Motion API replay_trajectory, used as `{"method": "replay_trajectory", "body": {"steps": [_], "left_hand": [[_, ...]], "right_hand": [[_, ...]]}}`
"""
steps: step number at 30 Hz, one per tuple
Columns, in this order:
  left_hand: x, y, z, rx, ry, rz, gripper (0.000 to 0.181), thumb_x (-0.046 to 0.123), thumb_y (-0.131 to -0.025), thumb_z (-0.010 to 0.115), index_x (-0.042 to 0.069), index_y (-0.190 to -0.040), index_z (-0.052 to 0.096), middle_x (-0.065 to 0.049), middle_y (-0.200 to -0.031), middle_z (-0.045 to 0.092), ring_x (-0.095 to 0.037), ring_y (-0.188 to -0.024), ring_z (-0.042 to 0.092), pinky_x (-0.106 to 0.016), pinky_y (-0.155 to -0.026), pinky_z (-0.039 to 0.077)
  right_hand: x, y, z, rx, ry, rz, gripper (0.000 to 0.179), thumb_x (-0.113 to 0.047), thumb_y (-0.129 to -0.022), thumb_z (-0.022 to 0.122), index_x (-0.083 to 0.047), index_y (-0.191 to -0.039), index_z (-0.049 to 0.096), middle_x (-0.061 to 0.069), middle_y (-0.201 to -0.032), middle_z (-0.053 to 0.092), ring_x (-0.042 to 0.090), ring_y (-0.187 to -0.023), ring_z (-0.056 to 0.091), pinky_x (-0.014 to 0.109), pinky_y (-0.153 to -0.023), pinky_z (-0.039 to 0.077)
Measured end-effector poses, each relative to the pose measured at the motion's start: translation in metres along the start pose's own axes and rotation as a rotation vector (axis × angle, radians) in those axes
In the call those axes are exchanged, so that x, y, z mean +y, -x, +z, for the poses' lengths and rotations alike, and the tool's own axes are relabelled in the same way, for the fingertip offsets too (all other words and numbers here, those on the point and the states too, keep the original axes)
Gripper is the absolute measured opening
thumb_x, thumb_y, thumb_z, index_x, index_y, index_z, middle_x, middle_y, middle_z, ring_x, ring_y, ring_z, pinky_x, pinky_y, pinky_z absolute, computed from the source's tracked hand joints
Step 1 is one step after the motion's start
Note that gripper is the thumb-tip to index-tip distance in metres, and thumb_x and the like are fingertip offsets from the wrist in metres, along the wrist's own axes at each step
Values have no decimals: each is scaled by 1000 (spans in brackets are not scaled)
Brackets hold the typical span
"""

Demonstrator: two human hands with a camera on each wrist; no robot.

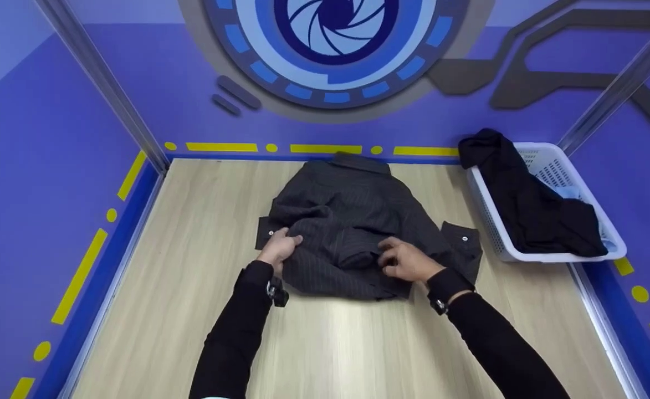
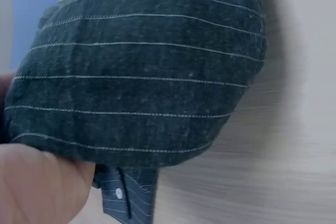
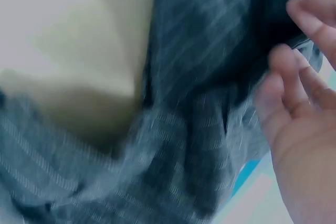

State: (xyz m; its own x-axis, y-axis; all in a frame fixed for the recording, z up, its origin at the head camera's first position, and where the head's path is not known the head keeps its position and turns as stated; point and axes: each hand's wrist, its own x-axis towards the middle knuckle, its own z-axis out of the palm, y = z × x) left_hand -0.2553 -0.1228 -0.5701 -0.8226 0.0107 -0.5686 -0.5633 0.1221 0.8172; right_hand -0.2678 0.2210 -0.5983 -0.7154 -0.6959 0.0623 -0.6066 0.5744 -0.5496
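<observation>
A dark grey pinstriped shirt (image 1: pixel 352 194) lies rumpled on the table, collar toward the back wall. Its white-buttoned cuffs (image 1: pixel 465 239) stick out on both sides. My left hand (image 1: pixel 281 247) grips the shirt's left side near the lower part, its thumb on the cloth. In the left wrist view, the striped cloth (image 2: pixel 142 72) bulges out from that hand, with a buttoned cuff (image 2: pixel 119 193) below. My right hand (image 1: pixel 408 261) is at the bunched cloth in the middle, fingers loosely bent and apart. In the right wrist view its fingertips (image 3: pixel 283 59) are right at a fold's edge.
A white plastic basket (image 1: pixel 566 256) stands at the right, with a black garment (image 1: pixel 541 205) draped over its rim and light blue cloth (image 1: pixel 568 192) inside. Blue-purple panels (image 1: pixel 413 127) wall the wooden table (image 1: pixel 203 221) at the back and sides.
</observation>
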Motion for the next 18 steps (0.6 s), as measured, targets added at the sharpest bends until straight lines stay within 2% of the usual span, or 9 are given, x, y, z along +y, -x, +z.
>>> {"method": "replay_trajectory", "body": {"steps": [2, 4, 7, 8, 10, 12, 14, 16, 18], "left_hand": [[-1, -2, 2, 16, -38, 21, 69, 15, -108, 51, -1, -164, 14, -23, -170, 14, -39, -157, 16, -53, -124, 24], [-2, -4, 3, 43, -79, 49, 67, 14, -108, 51, -3, -163, 17, -24, -169, 18, -39, -156, 18, -53, -125, 24], [0, -5, 3, 124, -137, 84, 55, 14, -107, 54, -5, -155, 35, -26, -160, 36, -38, -148, 35, -50, -121, 32], [1, -5, 2, 164, -163, 93, 49, 15, -106, 55, -6, -148, 43, -27, -153, 43, -38, -142, 42, -49, -118, 35], [3, -3, 0, 248, -219, 92, 39, 18, -104, 59, -7, -134, 54, -26, -139, 54, -36, -128, 51, -46, -110, 41], [4, -1, -4, 320, -306, 74, 43, 29, -100, 64, -6, -125, 59, -24, -129, 60, -36, -119, 56, -46, -104, 45], [4, 1, -9, 355, -411, 36, 61, 44, -96, 67, -4, -132, 58, -24, -133, 61, -37, -122, 58, -46, -105, 46], [3, 4, -12, 346, -517, -13, 86, 58, -91, 69, -4, -147, 49, -25, -145, 56, -38, -132, 55, -47, -111, 44], [-1, 6, -14, 326, -609, -54, 101, 64, -86, 71, -4, -153, 40, -26, -150, 51, -40, -136, 52, -48, -113, 42]], "right_hand": [[-4, -3, 4, 26, -11, 1, 28, -1, -86, 69, 7, -112, 74, 24, -139, 60, 37, -110, 66, 46, -92, 55], [-7, -6, 3, 120, -23, 35, 28, 1, -88, 65, 10, -113, 72, 21, -135, 64, 35, -109, 68, 45, -92, 56], [-8, -13, -4, 357, -39, 124, 13, 1, -91, 64, 8, -94, 75, 18, -105, 73, 35, -96, 70, 48, -86, 56], [-7, -14, -9, 436, -36, 162, 13, -1, -92, 65, 7, -86, 74, 18, -96, 72, 35, -91, 70, 49, -83, 56], [-4, -15, -19, 547, -20, 258, 24, -8, -95, 67, 7, -77, 70, 19, -86, 67, 37, -82, 66, 51, -77, 53], [0, -15, -28, 598, 4, 342, 31, -16, -97, 69, 12, -84, 70, 25, -95, 65, 41, -89, 64, 53, -83, 52], [5, -13, -35, 583, 5, 420, 42, -23, -98, 70, 18, -102, 68, 31, -117, 59, 46, -109, 60, 54, -95, 49], [8, -11, -40, 535, -16, 488, 64, -30, -98, 71, 24, -130, 53, 36, -143, 42, 49, -132, 47, 56, -108, 42], [9, -9, -41, 478, -39, 552, 86, -35, -98, 71, 22, -149, 31, 35, -159, 21, 49, -146, 31, 56, -116, 35]]}}
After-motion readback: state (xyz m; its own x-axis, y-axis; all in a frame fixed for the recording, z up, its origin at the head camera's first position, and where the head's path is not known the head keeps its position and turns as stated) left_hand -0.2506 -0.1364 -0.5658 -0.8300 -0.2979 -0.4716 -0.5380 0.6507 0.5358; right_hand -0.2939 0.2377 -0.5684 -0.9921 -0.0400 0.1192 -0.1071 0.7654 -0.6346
